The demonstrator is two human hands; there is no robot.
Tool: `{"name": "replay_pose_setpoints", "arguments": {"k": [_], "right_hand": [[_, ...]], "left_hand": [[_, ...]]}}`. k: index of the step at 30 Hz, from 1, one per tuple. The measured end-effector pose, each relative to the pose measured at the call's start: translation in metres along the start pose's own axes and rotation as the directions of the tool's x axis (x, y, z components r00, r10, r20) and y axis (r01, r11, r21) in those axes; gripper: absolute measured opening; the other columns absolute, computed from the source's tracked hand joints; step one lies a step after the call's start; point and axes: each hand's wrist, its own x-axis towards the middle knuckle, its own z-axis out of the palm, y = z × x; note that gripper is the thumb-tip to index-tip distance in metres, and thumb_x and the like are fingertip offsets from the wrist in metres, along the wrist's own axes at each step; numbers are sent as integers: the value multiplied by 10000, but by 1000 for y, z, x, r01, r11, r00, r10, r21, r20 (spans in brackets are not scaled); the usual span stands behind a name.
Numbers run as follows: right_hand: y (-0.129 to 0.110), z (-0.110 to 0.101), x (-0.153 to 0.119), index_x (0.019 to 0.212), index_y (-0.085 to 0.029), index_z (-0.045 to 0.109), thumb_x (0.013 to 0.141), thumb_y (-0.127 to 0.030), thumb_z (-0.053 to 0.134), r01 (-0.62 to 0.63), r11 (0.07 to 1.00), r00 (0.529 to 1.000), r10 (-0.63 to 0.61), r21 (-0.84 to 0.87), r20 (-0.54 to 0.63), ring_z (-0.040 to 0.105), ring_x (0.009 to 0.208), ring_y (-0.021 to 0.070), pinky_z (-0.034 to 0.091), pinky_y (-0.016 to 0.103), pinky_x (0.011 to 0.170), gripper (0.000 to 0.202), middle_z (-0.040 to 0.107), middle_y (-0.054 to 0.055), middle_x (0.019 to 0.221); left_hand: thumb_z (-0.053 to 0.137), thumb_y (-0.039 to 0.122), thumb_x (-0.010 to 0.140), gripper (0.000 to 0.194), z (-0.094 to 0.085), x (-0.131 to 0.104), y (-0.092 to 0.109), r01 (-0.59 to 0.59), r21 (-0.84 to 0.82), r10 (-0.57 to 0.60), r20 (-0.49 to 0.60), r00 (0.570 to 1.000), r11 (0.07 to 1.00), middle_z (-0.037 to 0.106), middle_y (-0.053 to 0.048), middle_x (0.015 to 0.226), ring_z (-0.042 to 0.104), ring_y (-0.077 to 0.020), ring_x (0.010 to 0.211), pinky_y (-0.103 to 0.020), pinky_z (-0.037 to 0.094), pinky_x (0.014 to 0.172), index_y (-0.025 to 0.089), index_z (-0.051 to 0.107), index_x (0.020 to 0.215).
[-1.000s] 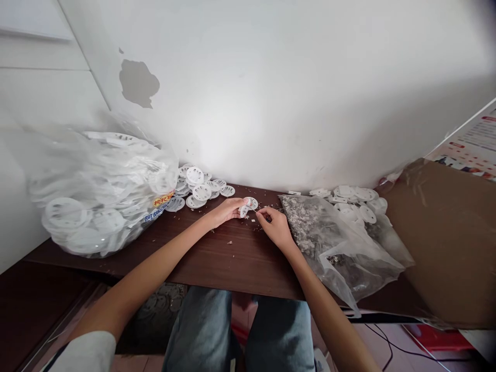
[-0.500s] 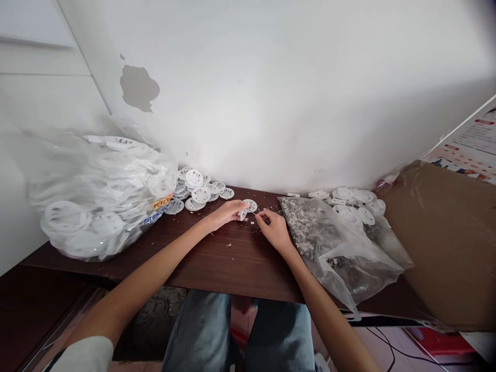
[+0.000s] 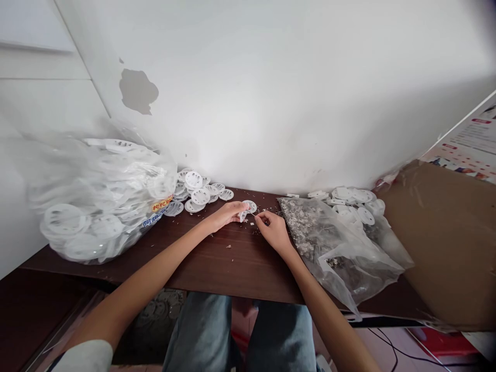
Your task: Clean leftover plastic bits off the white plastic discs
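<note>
Between the thumb and fingers of my left hand (image 3: 228,214) is a white round plastic disc (image 3: 251,206) with slots, held just above the dark table. A smaller white piece shows beneath my left thumb, partly hidden by the fingers. My right hand (image 3: 272,227) is closed in a pinch at the disc's right side. A thin pale sliver sticks out from its fingertips toward the disc, too small to name. Tiny white and metallic bits lie scattered on the table (image 3: 209,266) around both hands.
At the left stands a clear bag (image 3: 104,206) full of white discs, with a pile of loose discs (image 3: 200,196) beside it. To the right lie a plastic bag of small metal parts (image 3: 310,222), more white pieces (image 3: 352,199) and a brown cardboard box (image 3: 445,243).
My right fingertips have come slightly closer to the disc. My left hand keeps its hold in nearly the same place. The view has tilted a little.
</note>
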Motion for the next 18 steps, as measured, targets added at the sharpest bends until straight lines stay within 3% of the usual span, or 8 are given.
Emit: {"name": "replay_pose_setpoints", "arguments": {"k": [18], "right_hand": [[3,6,0,828,-248,720,971,-375,580,-4,1000,1000,4,-14,-3,665,740,213,482,318,737,238,757,28,820]], "left_hand": [[842,579,824,483,5,-2,4,3,-22,-2,2,1000,1000,706,-71,1008,586,-149,824,-292,497,810,168,789,1071]]}}
